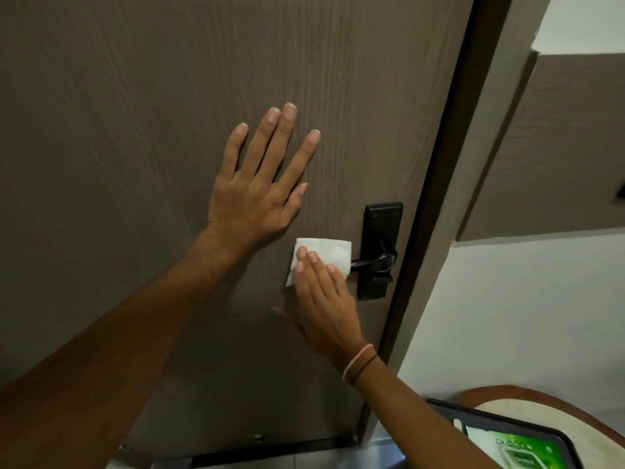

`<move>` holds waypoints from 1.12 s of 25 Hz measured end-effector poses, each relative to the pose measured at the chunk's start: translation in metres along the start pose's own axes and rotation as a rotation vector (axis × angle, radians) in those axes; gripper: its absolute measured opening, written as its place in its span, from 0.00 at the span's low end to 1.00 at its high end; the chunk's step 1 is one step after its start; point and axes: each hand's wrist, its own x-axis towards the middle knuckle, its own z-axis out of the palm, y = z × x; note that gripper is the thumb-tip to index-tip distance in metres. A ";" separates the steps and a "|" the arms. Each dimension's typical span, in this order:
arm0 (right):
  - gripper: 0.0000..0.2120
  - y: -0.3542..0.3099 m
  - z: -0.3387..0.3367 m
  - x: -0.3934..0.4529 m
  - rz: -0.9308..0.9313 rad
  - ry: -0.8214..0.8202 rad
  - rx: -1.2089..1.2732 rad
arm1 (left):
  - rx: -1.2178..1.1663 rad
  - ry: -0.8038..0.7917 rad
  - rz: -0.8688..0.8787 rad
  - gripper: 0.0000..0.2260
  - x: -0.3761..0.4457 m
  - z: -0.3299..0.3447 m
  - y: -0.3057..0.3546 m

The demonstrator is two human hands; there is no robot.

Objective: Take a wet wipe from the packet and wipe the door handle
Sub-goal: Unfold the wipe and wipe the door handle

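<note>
A black lever door handle (380,260) on a black backplate (383,225) sits near the right edge of a brown wood-grain door (135,113). A white wet wipe (329,253) is draped over the lever's left end. My right hand (324,299) presses its fingers on the wipe, covering that end of the lever. My left hand (260,184) lies flat on the door with fingers spread, above and left of the handle, holding nothing. The green wet wipe packet (521,450) lies at the bottom right.
The packet rests in a dark tray (497,419) on a round table (541,397) with a wooden rim, at the lower right. A beige door frame (473,184) and a white wall (527,316) stand right of the door.
</note>
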 end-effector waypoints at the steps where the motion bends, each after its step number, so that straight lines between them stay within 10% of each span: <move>1: 0.43 -0.005 0.003 0.002 0.002 0.012 -0.010 | -0.003 -0.006 -0.002 0.29 0.000 -0.001 0.000; 16: 0.42 0.052 -0.005 -0.014 0.399 0.204 0.112 | 0.026 0.011 0.018 0.29 0.000 -0.001 -0.003; 28: 0.35 -0.005 -0.004 0.021 -0.112 -0.045 -0.127 | -0.015 0.000 0.006 0.28 0.002 -0.001 -0.002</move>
